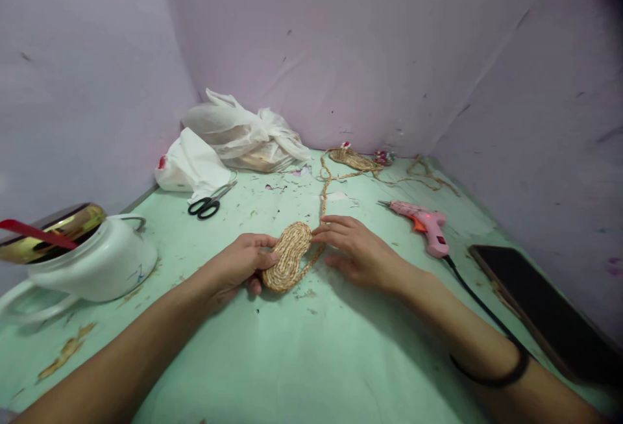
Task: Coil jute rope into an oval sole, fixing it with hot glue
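Observation:
My left hand (246, 260) grips a sole-shaped piece of coiled straw braid (288, 258) by its left edge, thumb on top and fingers partly beneath. The piece is tilted up a little over the green table. At its upper right edge are the fingertips of my right hand (357, 250); the fingers are stretched out and the thumb stands apart. From the piece's lower right side a loose straw braid (324, 200) curves up past my right fingertips toward the back of the table. Whether those fingertips press on the braid cannot be made out.
A pink glue gun (422, 221) with a lit red light lies right, its cord running past a dark phone (530, 307). Black-handled scissors (209, 205), a white plastic bag (243, 132) and a white pot (97, 268) stand left. Another straw sole (354, 160) lies behind.

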Demonstrator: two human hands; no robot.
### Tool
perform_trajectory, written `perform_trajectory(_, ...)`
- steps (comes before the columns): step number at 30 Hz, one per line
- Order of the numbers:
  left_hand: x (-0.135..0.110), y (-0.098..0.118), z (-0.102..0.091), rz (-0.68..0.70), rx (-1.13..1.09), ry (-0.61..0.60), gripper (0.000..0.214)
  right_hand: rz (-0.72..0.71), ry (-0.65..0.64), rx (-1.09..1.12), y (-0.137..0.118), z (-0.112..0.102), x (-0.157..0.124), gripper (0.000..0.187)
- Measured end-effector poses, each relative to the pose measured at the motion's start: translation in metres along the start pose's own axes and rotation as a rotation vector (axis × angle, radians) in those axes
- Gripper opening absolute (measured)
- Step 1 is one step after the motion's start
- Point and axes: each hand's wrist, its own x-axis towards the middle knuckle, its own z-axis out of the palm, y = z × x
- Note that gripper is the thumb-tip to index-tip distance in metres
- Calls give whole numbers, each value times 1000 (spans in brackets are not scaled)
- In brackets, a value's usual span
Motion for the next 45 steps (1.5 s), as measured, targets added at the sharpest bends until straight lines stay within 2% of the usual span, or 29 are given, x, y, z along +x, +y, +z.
perform_trajectory(3, 0, 0, 0, -11, -1, -8, 35, 32, -40, -93, -3, 3, -3, 22)
perform_trajectory(6, 0, -2, 4, 4, 10, -91, 37, 36, -54, -155, -10, -4, -23, 16)
perform_trajectory(8, 0, -5, 9, 29, 76, -152, 37, 62, -54, -176, -19, -6, -39, 15)
perform_trajectory(9, 1, -7, 12, 65, 156, -146, 36, 83, -60, -180, -24, -6, -45, 15)
perform_trajectory(10, 1, -9, 15, 122, 269, -102, 34, 100, -69, -177, -29, -6, -51, 16)
perform_trajectory(14, -5, -11, 22, 454, 737, 210, 28, 141, -132, -131, -39, 3, -59, 19)
perform_trajectory(16, -11, -10, 22, 526, 815, 229, 29, 160, -143, -113, -39, 8, -58, 19)
perform_trajectory(21, -18, -12, 25, 497, 830, 67, 17, 177, -94, -124, -41, 15, -58, 21)
perform_trajectory(24, -15, -17, 28, 496, 810, 24, 15, 199, -67, -126, -44, 19, -59, 22)
perform_trajectory(30, -14, -19, 29, 541, 808, 26, 15, 219, 23, -102, -47, 26, -63, 23)
perform_trajectory(35, -20, -15, 31, 518, 871, 0, 11, 255, 199, 63, -47, 25, -64, 17)
perform_trajectory(40, -19, -14, 34, 489, 935, 5, 11, 274, 277, -61, -49, 34, -57, 26)
perform_trajectory(45, -19, -17, 35, 510, 973, -3, 9, 192, 359, -206, -49, 42, -52, 28)
